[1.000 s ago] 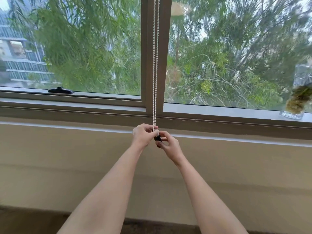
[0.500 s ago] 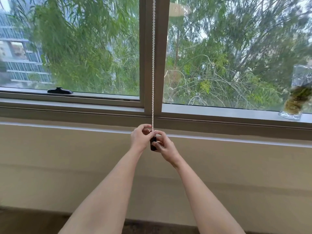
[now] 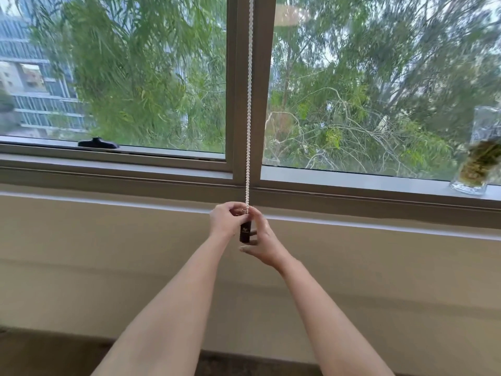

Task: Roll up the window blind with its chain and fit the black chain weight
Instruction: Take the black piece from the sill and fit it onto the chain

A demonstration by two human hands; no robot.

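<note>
White bead chain (image 3: 248,104) hangs at 12 o'clock; left hand (image 3: 226,218) grip pinches its end, right hand (image 3: 261,244) grip clamps black chain weight (image 3: 244,232) upright for fitting.

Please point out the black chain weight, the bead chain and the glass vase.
black chain weight (image 3: 244,233): head view, middle of its body.
bead chain (image 3: 249,104): head view, hanging strand.
glass vase (image 3: 473,183): head view, lower wall.
</note>
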